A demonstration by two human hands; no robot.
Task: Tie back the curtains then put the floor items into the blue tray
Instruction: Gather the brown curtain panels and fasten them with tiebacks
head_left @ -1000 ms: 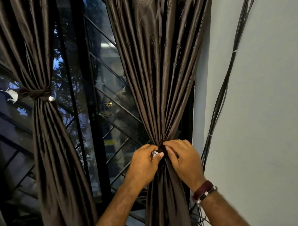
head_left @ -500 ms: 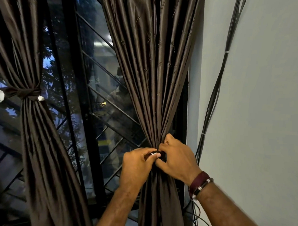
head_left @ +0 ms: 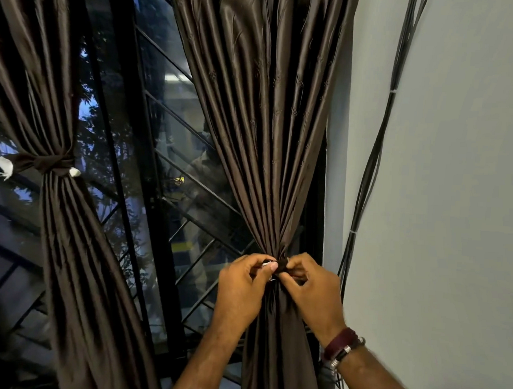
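Item: right curtain (head_left: 269, 153), gathered at the window's right edge. Our left hand (head_left: 240, 290) and right hand (head_left: 311, 293), overlapping a second ago, now sit apart, each pinching an end of the tieback (head_left: 281, 266). We judge the knot nearly tightened. Left curtain (head_left: 48, 97): already tied.

Both curtains (head_left: 264, 130) are glossy dark brown; at nine o'clock a brown tie (head_left: 49, 164) shows white ends; the wall (head_left: 462, 174) is pale grey.
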